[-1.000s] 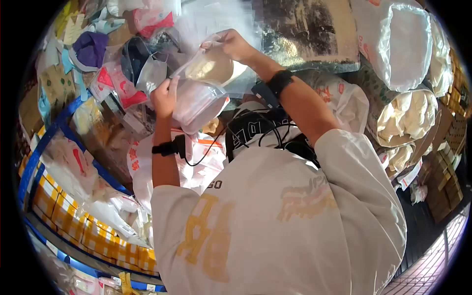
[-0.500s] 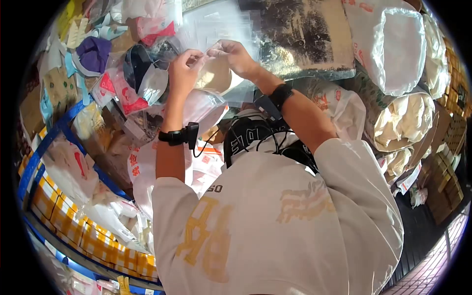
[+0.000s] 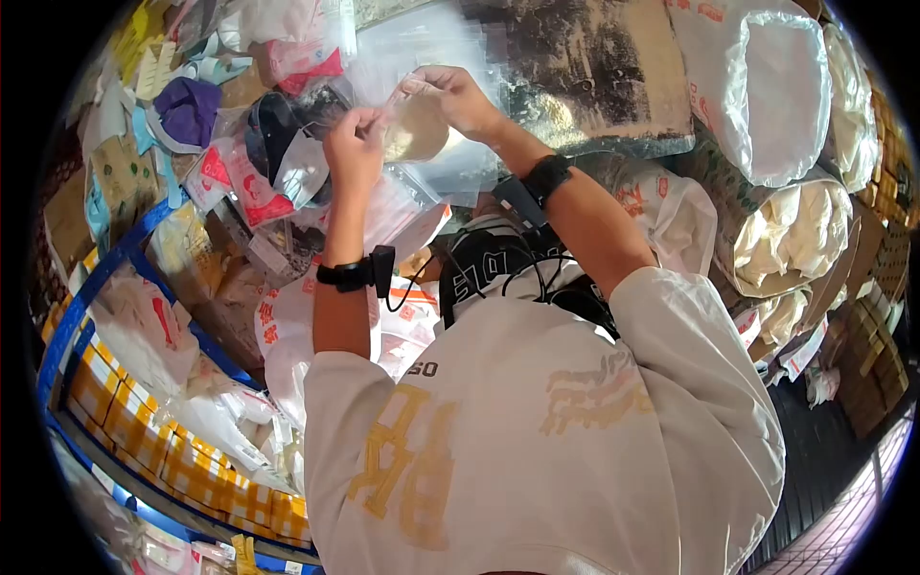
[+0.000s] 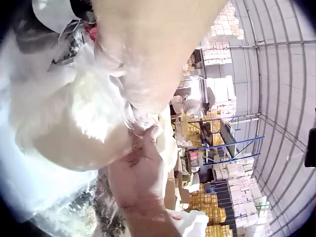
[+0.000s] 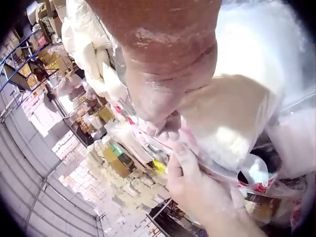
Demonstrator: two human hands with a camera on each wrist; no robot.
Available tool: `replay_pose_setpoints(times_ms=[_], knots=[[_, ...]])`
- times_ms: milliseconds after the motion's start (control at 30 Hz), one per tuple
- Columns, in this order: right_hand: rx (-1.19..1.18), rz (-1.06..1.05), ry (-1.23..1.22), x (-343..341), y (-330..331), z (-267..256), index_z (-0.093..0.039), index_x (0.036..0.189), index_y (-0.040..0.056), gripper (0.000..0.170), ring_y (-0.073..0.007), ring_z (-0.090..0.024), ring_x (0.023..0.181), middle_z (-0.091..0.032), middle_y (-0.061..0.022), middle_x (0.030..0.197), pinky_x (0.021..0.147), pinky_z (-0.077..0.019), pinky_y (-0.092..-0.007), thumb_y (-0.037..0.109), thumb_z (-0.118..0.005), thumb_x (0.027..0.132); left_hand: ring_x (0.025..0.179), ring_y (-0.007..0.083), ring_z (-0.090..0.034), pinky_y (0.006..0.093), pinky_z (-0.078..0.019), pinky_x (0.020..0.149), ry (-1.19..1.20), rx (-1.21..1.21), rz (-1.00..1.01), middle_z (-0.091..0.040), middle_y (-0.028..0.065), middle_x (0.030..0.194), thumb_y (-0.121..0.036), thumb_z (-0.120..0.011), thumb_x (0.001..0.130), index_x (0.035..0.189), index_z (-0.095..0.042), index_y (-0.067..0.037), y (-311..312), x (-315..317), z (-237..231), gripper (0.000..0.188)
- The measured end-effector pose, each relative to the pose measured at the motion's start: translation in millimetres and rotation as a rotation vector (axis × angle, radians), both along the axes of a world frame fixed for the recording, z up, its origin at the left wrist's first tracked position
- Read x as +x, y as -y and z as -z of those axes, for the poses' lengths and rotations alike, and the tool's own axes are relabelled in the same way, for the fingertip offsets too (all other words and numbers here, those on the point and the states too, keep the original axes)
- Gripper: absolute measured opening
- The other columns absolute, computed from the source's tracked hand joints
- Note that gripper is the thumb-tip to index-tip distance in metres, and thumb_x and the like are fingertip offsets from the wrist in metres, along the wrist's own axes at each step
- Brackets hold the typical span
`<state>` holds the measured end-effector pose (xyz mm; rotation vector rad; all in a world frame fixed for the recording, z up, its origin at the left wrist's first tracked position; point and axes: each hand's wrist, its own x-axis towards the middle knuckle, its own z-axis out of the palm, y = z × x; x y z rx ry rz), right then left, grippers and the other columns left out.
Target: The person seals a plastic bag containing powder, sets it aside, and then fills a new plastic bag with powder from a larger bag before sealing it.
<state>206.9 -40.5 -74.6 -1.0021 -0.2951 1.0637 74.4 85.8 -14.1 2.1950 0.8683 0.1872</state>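
A clear plastic bag with pale, cream-coloured contents (image 3: 414,132) hangs between the two hands in the head view. The left hand (image 3: 355,144) pinches the bag's upper edge on the left side. Close beside it, the right hand (image 3: 454,100) pinches the same edge, fingers bent. In the left wrist view the bag (image 4: 74,128) bulges below the fingertips, which nearly meet. The right wrist view shows the bag (image 5: 227,118) beside the right hand (image 5: 165,94), with the left hand (image 5: 197,192) opposite.
Flat clear bags (image 3: 479,163) lie beneath the hands. A dark, powder-marked board (image 3: 594,72) is behind, right. Pink-and-white packets (image 3: 251,182) and a purple cloth (image 3: 186,111) lie left, above a blue rail (image 3: 120,251). An open lined sack (image 3: 786,96) and a bag-filled box (image 3: 781,235) stand right.
Since a second ago, the left hand has moved up and right, close to the right hand, and the bag's opening has narrowed between them. Over the last half second both hands shifted slightly.
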Motion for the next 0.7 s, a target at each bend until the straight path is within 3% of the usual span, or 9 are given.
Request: replay_pose_setpoints(times_ms=[267,367,400,500,533,633,700], knots=[[0.027,-0.071,0.056,-1.0,-1.4,-10.3,-0.072,0.095,0.002,0.024,-0.009,-0.063,0.083,-0.07,-0.0013,0.088,0.078,-0.0496,-0.0252,0.022,-0.06,0.1,0.066,0.0135,-0.058,0.0289,-0.0473,0.065,0.058,-0.097,-0.034,-0.066,0.0076,0.074,-0.011,-0.071,0.087,0.085,-0.066,0.001,-15.4,-56.8,12.9,0.013],[-0.076,-0.099,0.036,4.4,-2.6,-21.1,-0.073,0.09,0.0028,0.025,-0.0089,-0.062,0.081,-0.07,-0.0006,0.084,0.077,-0.0489,-0.0258,0.021,-0.06,0.1,0.067,0.0114,-0.057,0.0281,-0.0473,0.065,0.087,-0.163,-0.077,-0.066,0.0055,0.074,-0.009,-0.071,0.087,0.087,-0.066,0.001,-22.8,-78.2,35.5,0.012],[-0.059,-0.113,0.029,7.6,-2.9,-22.2,-0.072,0.091,0.0028,0.02,-0.009,-0.062,0.082,-0.07,-0.0006,0.086,0.077,-0.0487,-0.0256,0.018,-0.063,0.098,0.068,0.0108,-0.057,0.0278,-0.0473,0.066,0.097,-0.186,-0.096,-0.065,0.0049,0.074,-0.009,-0.071,0.087,0.087,-0.066,0.001,-22.2,-78.7,33.8,0.012],[-0.015,-0.217,0.194,21.9,-2.5,-25.7,-0.072,0.093,0.0028,0.015,-0.0094,-0.063,0.084,-0.07,-0.0007,0.087,0.078,-0.0487,-0.0251,0.017,-0.067,0.095,0.067,0.0106,-0.057,0.0271,-0.047,0.065,0.157,-0.149,-0.101,-0.066,0.005,0.075,-0.009,-0.071,0.087,0.087,-0.066,0.002,-25.1,-74.2,26.4,0.011],[-0.102,-0.36,0.273,30.1,-3.6,-27.2,-0.071,0.099,0.0026,0.018,-0.0117,-0.065,0.088,-0.071,-0.0025,0.091,0.081,-0.0493,-0.0263,0.018,-0.074,0.089,0.067,0.0103,-0.057,0.027,-0.0468,0.065,0.164,-0.166,-0.09,-0.066,0.0048,0.075,-0.008,-0.071,0.087,0.087,-0.067,0.002,-25.0,-71.5,22.3,0.011],[-0.051,-0.501,0.69,46.1,-4.1,-33.0,-0.07,0.101,0.0034,0.026,-0.014,-0.066,0.09,-0.072,-0.0047,0.094,0.083,-0.0497,-0.0281,0.02,-0.078,0.084,0.066,0.0096,-0.056,0.0263,-0.0464,0.065,0.18,-0.206,-0.067,-0.066,0.0045,0.075,-0.008,-0.072,0.087,0.087,-0.068,0.002,-28.9,-62.5,13.1,0.011],[-0.046,-0.545,0.894,53.4,-8.7,-39.0,-0.072,0.101,0.0052,0.026,-0.0201,-0.068,0.093,-0.072,-0.0078,0.1,0.084,-0.0511,-0.0327,0.018,-0.079,0.079,0.066,0.0092,-0.056,0.0258,-0.0462,0.065,0.17,-0.227,-0.066,-0.066,0.0044,0.075,-0.008,-0.072,0.087,0.087,-0.068,0.002,-32.4,-62.3,7.7,0.011]])
